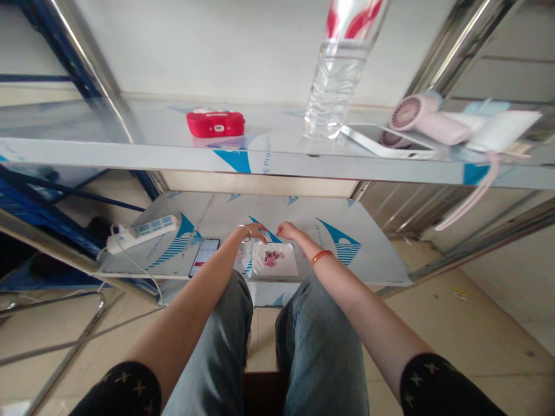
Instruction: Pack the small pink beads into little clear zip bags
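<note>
On the lower shelf lies a white sheet [286,267] with a small heap of dark red and pink beads [272,258] on it. My left hand [259,231], with a silver bangle at the wrist, hovers just beyond the sheet's far left side, its fingers bent together. Facing it across a small gap, my right hand [287,230] is closed in a pinch past the sheet's far edge, an orange band round that wrist. Whatever the fingers hold is too small to make out. A phone [204,256] with a lit screen rests left of my left forearm.
A power strip [143,233] with a white cable sits at the shelf's left end. The upper shelf's front edge [277,163] runs above my hands. On that shelf stand a red case [215,123], a water bottle [333,86], a white tablet-like device [385,143] and a pink handheld fan [429,118].
</note>
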A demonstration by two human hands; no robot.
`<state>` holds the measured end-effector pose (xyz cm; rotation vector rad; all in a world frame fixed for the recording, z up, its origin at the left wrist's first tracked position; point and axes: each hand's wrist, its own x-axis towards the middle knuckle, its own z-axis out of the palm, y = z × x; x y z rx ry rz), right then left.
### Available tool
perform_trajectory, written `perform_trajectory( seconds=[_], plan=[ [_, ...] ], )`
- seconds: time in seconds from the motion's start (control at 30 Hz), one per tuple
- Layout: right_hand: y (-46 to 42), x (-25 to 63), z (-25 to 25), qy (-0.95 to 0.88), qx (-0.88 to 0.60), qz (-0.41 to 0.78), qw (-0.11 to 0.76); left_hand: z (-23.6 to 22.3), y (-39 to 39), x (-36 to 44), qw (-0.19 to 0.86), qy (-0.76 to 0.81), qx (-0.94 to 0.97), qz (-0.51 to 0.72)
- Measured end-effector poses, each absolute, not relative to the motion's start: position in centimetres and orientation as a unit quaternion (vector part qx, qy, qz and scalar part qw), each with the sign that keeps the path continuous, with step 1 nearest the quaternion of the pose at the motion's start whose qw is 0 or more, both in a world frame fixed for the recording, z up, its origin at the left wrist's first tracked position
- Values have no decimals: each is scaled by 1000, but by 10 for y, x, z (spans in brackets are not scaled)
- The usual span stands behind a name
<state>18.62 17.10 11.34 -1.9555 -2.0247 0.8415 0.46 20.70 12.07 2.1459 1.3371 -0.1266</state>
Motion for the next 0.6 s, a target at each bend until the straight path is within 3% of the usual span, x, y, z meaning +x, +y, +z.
perform_trajectory(
  seconds=[0.17, 0.3, 0.6],
  plan=[
    [188, 185, 122, -697, -633, 293, 168, 118, 210, 5, 300, 517, 800, -53],
    [189, 178, 124, -669, -603, 366, 235, 117, 211, 7, 302, 521, 797, -52],
    [186, 165, 128, -621, -634, 420, 187, 119, 212, 7, 308, 512, 802, -8]
  ],
)
